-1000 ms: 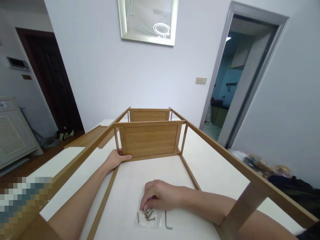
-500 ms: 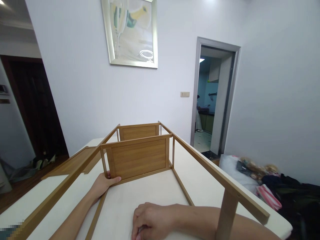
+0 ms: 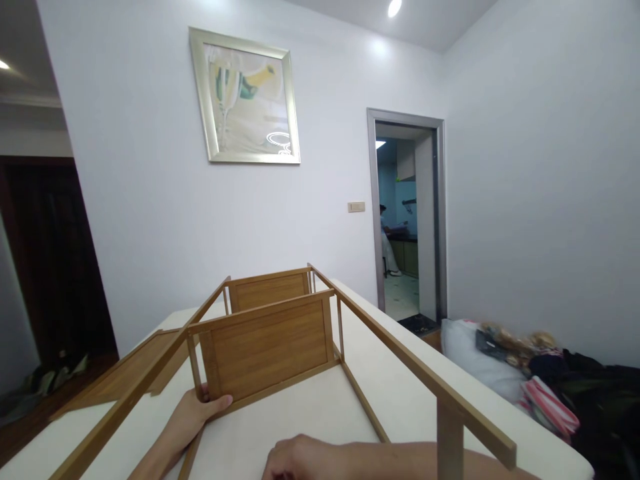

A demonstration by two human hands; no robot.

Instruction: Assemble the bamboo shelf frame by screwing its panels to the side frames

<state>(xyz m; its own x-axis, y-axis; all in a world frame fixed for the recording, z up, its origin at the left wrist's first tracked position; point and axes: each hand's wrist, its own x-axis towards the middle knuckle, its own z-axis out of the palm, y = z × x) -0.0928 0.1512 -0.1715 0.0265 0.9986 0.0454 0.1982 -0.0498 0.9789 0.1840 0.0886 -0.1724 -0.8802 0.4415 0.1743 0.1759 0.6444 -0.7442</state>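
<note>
A bamboo shelf frame (image 3: 380,337) lies on its side on a white table (image 3: 320,410). My left hand (image 3: 193,415) grips the lower left corner of the nearer upright wooden panel (image 3: 267,347), thumb on its front edge. My right hand (image 3: 295,461) shows only partly at the bottom edge, knuckles up and fingers curled; what it holds is out of view. A second panel (image 3: 270,291) stands farther back in the frame.
A loose wooden board (image 3: 127,370) lies on the table's left part. A framed picture (image 3: 245,97) hangs on the wall ahead. An open doorway (image 3: 405,220) is at the right. Bags and clothes (image 3: 530,373) are piled at the right.
The view has tilted upward, so the screws and hex key on the table have dropped out of sight. My right hand has slid to the bottom edge. My left hand keeps its hold on the panel.
</note>
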